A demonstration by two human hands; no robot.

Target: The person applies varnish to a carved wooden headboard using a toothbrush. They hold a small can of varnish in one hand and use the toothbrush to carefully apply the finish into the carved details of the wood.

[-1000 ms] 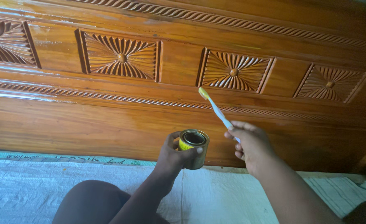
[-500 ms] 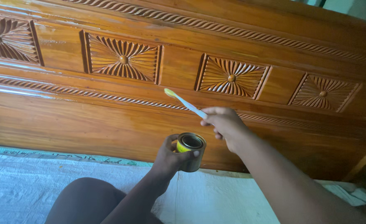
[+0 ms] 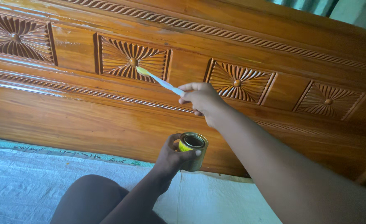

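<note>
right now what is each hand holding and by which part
Right hand grips a toothbrush by its handle end. Left hand wraps the side of a small open tin.

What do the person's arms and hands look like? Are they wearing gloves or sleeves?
No gloves and no sleeves show. Both forearms are bare right up to the edge of the picture. The left hand and the right hand are bare too, with no rings, watch or bracelets visible. One thumbnail on the left hand catches the light and looks pale.
</note>
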